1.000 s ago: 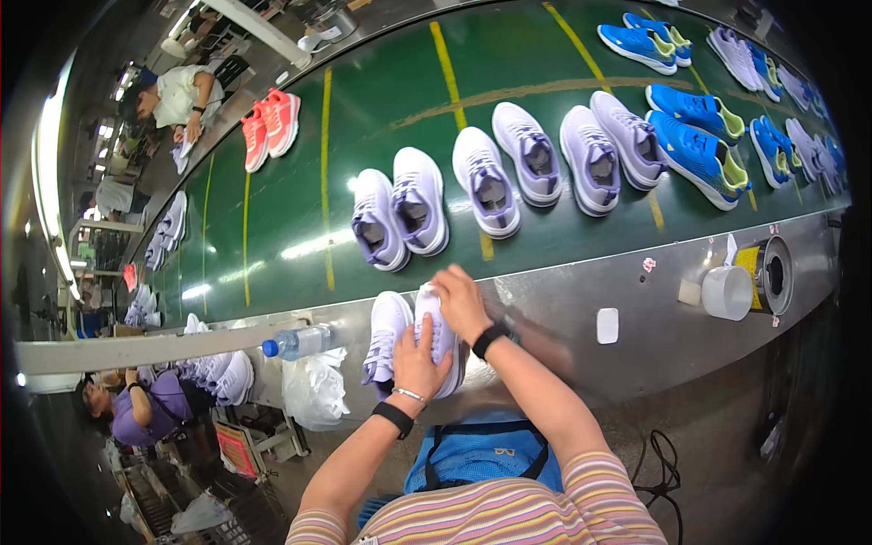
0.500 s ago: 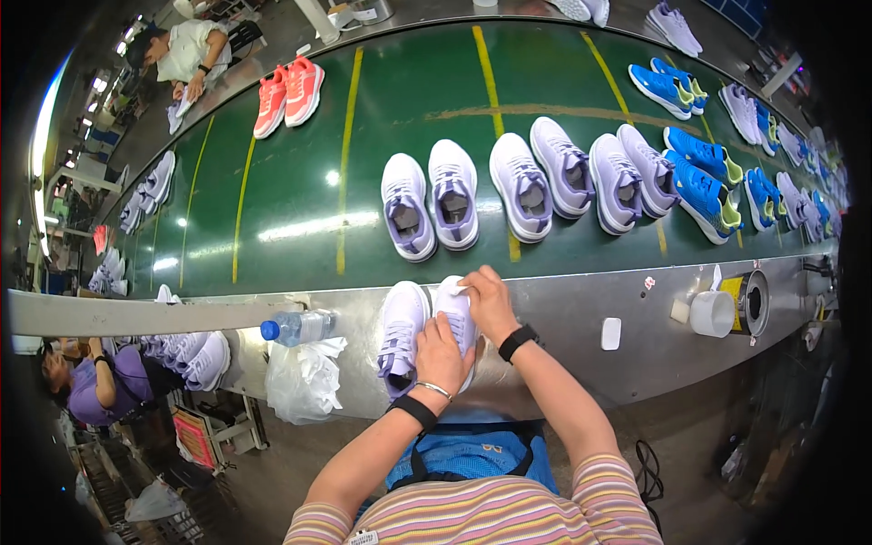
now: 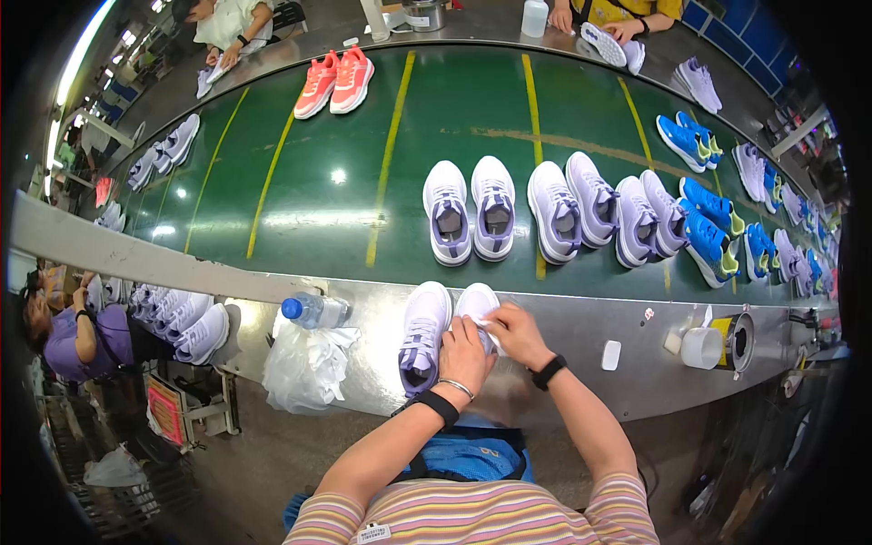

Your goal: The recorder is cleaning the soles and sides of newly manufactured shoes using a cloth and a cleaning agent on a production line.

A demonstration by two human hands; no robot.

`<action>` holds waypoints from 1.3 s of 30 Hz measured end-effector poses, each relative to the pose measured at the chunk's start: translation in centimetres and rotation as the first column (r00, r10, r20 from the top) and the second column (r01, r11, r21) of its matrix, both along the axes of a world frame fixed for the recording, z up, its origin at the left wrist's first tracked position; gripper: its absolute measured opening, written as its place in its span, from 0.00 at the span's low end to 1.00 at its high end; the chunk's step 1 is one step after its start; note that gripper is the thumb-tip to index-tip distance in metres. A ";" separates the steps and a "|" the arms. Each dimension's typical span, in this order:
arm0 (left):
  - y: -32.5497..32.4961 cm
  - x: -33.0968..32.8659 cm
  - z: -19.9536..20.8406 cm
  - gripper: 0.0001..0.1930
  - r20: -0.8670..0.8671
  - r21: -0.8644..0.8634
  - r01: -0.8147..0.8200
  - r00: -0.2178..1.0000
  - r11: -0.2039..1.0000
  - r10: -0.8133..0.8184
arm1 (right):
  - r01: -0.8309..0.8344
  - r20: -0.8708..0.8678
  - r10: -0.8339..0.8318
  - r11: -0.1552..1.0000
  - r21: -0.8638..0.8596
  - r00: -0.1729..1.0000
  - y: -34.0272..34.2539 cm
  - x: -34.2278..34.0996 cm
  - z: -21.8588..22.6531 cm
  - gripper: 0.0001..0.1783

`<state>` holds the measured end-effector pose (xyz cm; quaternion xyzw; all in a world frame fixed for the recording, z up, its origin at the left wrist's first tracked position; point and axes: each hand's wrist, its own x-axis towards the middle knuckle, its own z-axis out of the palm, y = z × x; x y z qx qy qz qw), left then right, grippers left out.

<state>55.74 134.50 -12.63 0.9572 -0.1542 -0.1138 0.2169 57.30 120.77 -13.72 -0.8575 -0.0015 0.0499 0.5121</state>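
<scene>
A pair of pale lilac sneakers stands on the metal ledge before me. My left hand (image 3: 466, 358) grips the right-hand sneaker (image 3: 476, 296) over its laces and side, hiding most of its upper. Above that shoe's tongue area, my right hand (image 3: 521, 337) pinches a small white cloth (image 3: 487, 321) against the upper. The left-hand sneaker (image 3: 423, 329) stands beside it, touched by neither hand's fingers as far as I can see.
Beyond the ledge runs a green conveyor belt (image 3: 300, 200) bearing lilac, blue and coral sneakers (image 3: 352, 82). Left of my hands lie a water bottle (image 3: 315, 311) and a plastic bag (image 3: 309, 363). A white cup (image 3: 701, 347) and a tin (image 3: 740, 338) stand at right. Co-workers handle shoes nearby.
My right hand has moved with the cloth from the sneaker's toe back toward its laces. My left hand still holds the shoe. The view has shifted, bringing a co-worker in yellow into sight.
</scene>
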 end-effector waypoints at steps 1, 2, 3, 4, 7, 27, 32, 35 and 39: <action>0.4 -0.1 0.4 0.43 0.006 -0.004 -0.011 1.000 1.000 0.011 | -0.011 0.006 0.011 1.000 -0.004 1.000 -0.6 -0.9 0.5 0.06; 0.9 -0.2 0.8 0.43 0.040 -0.019 -0.004 0.999 1.000 0.005 | 0.078 -0.049 -0.077 0.997 0.022 0.996 -1.1 -1.9 0.8 0.06; 1.2 -0.2 1.4 0.44 0.076 -0.036 0.009 0.997 0.999 -0.006 | 0.173 -0.104 -0.168 0.984 0.039 0.980 -1.5 -2.3 1.1 0.06; 1.6 -0.3 2.9 0.44 0.078 -0.047 0.012 0.997 0.999 -0.009 | 0.176 -0.100 -0.172 0.984 0.029 0.980 -2.1 -2.4 0.9 0.06; 4.9 0.3 5.9 0.43 0.218 -0.285 0.210 0.964 0.935 -0.150 | 0.413 -0.109 -0.401 0.901 0.135 0.910 -2.4 -2.0 1.3 0.07; 11.3 5.9 -2.6 0.48 -0.360 -0.170 -0.112 0.932 0.979 0.044 | 0.925 0.106 -0.954 0.297 0.238 0.279 -24.6 -18.9 11.9 0.11; 11.9 6.5 -2.5 0.46 -0.381 -0.292 -0.140 0.924 0.946 0.019 | 0.835 0.386 -0.788 0.274 -0.478 0.479 -33.0 -18.8 7.5 0.05; 12.5 6.7 -3.0 0.45 -0.401 -0.312 -0.170 0.915 0.935 0.032 | 0.662 0.203 -0.794 0.303 -0.686 0.574 -35.6 -17.6 5.0 0.06; 13.3 6.8 -3.6 0.44 -0.369 -0.360 -0.165 0.929 0.918 0.023 | 0.557 0.097 -0.784 0.341 -0.757 0.613 -36.9 -16.4 3.6 0.08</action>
